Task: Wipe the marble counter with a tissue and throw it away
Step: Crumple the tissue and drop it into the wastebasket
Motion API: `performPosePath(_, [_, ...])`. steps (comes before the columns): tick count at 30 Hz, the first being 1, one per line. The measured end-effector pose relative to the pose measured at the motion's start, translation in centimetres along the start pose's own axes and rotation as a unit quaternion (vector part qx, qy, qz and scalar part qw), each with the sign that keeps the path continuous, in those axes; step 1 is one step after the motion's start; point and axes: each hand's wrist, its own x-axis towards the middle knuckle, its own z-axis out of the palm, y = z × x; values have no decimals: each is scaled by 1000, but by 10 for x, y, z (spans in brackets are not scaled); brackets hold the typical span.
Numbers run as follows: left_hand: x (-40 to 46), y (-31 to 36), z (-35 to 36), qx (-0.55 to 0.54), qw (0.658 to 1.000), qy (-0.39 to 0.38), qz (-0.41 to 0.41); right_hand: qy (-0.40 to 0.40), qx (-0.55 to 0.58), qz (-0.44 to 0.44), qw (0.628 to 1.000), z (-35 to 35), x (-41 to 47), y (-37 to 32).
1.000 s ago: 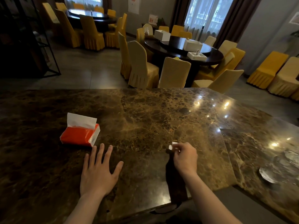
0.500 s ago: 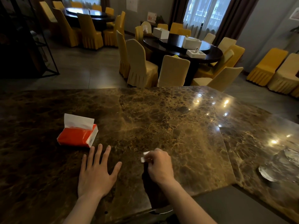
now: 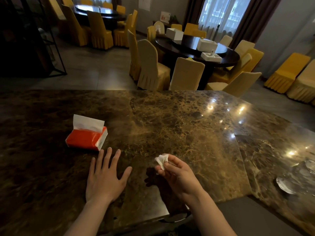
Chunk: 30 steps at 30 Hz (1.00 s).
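Where the marble worktop (image 3: pixel 179 120) begins at the left, a red tissue pack (image 3: pixel 86 137) is seen; just beside it the left hand (image 3: pixel 105 178) is laid flat, fingers spread. Further right, a crumpled tissue (image 3: pixel 161 161) is pinched in the right hand's (image 3: pixel 179 176) grip, lifted. Wiping appears finished; disposal remains, no bin visible.
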Motion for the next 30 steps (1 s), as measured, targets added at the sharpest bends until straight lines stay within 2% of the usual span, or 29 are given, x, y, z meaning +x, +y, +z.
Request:
performPosePath(4, [0,0,0,6,1000,0,2,8,-41,1,999,9,-5,0])
performPosePath(7, [0,-2,0,8,1000,-4,3,19,-133,-13,991,18,-12,-1])
performPosePath(10, [1,-3,-3,7,1000,-22,7,49,-258,-43,964,29,-23,0])
performPosePath(13, [0,-2,-7,-10,999,-30,11,64,-388,-92,915,38,-39,5])
performPosePath(17, [-4,0,-9,-10,999,-36,12,0,-533,-157,831,40,-68,27])
performPosePath(23, [-6,-1,-11,-4,999,-37,20,-109,-579,-153,793,35,-103,91])
performPosePath(27, [-5,-1,-12,-2,999,-38,21,-148,-615,-118,766,27,-106,135])
performPosePath(30, [-5,-2,-10,-1,999,-39,20,-156,-658,-116,728,18,-105,163])
